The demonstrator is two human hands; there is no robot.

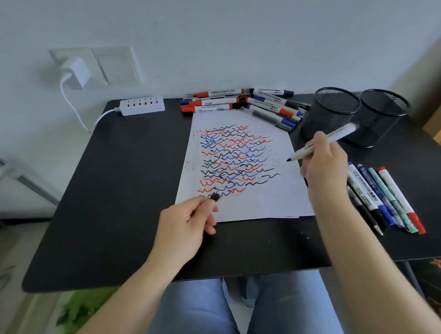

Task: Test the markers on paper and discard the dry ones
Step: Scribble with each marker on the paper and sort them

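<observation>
A white sheet of paper (265, 197) covered in red, blue and black squiggles lies on the black table (120, 185). My right hand (323, 163) grips an uncapped white marker (338, 135), its dark tip just above the paper's right side. My left hand (185, 221) pinches the marker's black cap (215, 197) at the paper's near left corner. A pile of capped markers (239, 102) lies at the paper's far edge. Several more markers and pens (385, 198) lie in a row to the right of my right hand.
Two black mesh pen cups (330, 113) (382, 116) stand at the back right, just behind the marker's rear end. A white power strip (142, 106) sits at the table's back left, its cable running to a wall plug (75, 72).
</observation>
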